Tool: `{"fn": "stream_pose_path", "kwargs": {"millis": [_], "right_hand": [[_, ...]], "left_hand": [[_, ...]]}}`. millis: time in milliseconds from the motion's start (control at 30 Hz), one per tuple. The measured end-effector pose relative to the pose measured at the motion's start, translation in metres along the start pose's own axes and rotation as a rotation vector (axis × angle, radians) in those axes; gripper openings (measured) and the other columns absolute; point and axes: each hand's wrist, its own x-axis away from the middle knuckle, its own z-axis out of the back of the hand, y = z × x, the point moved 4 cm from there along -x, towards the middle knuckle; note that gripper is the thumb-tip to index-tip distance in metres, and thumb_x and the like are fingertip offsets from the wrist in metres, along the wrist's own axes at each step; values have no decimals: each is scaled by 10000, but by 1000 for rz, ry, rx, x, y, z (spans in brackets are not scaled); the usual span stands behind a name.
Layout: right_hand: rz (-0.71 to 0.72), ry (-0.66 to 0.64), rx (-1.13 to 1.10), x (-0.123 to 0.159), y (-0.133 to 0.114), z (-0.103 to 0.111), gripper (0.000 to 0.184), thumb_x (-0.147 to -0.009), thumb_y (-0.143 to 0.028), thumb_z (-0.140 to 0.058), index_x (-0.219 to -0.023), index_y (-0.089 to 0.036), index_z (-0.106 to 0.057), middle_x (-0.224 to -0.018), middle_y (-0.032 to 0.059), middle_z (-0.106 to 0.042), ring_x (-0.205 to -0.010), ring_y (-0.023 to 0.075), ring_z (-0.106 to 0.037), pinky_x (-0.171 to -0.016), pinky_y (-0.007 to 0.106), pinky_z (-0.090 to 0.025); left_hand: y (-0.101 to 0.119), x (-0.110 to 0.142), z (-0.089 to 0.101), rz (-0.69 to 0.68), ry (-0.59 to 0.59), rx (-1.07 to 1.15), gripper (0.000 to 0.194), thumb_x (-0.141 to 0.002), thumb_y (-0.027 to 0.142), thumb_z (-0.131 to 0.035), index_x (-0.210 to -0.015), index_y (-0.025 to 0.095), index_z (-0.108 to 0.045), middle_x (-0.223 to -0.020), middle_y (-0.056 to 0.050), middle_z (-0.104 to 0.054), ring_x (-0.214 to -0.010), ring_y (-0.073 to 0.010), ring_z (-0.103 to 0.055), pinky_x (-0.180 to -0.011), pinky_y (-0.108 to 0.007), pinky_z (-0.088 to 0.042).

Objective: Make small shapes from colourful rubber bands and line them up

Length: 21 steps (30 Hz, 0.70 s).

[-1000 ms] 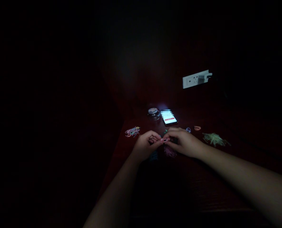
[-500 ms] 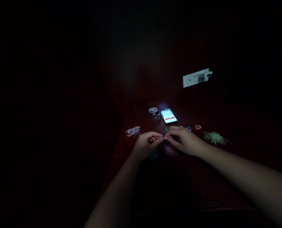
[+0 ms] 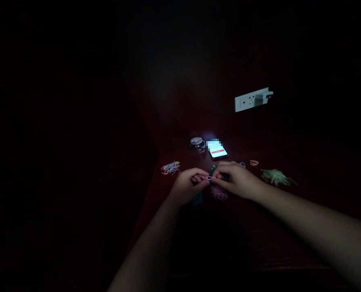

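Observation:
My left hand [image 3: 189, 184] and my right hand [image 3: 236, 178] meet over the dark red table, fingertips pinched. Between them is a small pink rubber band [image 3: 210, 178], its loop showing in the gap, with both hands gripping it. Just below lies a heap of pink bands [image 3: 219, 193]. A dim blue heap [image 3: 197, 198] sits under my left hand. Some green bands [image 3: 213, 167] peek out behind the fingertips, partly hidden. Beyond my right hand, a purple band [image 3: 243, 164] is partly covered by the knuckles.
A mixed-colour pile of bands [image 3: 170, 167] lies at left, a pale yellow-green pile [image 3: 277, 177] at right, orange bands [image 3: 253, 162] behind it. Further back stand a lidded clear jar [image 3: 197, 144] and a lit phone [image 3: 218, 151]. A socket strip [image 3: 251, 99] with a plug is on the wall.
The pink band now shows as a more open loop between the fingertips. Both hands stay in nearly the same place, and the piles are unmoved.

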Motion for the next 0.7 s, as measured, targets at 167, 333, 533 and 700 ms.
{"fn": "stream_pose_path", "kwargs": {"millis": [167, 333, 533, 700], "right_hand": [[3, -9, 13, 0, 0, 0, 54, -813, -246, -659, -817, -203, -692, -747, 4, -618, -698, 141, -565, -699, 295, -406], [-32, 31, 32, 0, 4, 2, 61, -799, -237, -656, -843, -198, -674, -749, 3, -615, -687, 143, -559, -694, 300, -405], [-53, 50, 46, -1, 3, 4, 42, -803, -234, -638, -806, -195, -653, -750, 3, -616, -707, 150, -565, -715, 308, -401], [-38, 46, 52, -1, 1, 3, 47, -815, -237, -624, -800, -196, -645, -755, 4, -611, -711, 149, -562, -718, 312, -396]], "left_hand": [[2, 0, 2, -3, 24, -58, 194, -810, 313, -665, -929, 168, -712, -861, -51, -703, -731, -130, -606, -654, -232, -477], [-8, -1, 20, 25, 203, -226, 169, -840, 303, -618, -924, 188, -710, -870, -37, -715, -760, -143, -626, -705, -257, -488], [-33, -2, 35, 131, 284, -430, 122, -789, 285, -664, -866, 205, -717, -843, -24, -711, -757, -156, -621, -715, -282, -482], [-39, -2, 37, 136, 284, -467, 111, -795, 258, -659, -875, 203, -713, -864, -28, -709, -791, -163, -626, -751, -297, -487]]}}
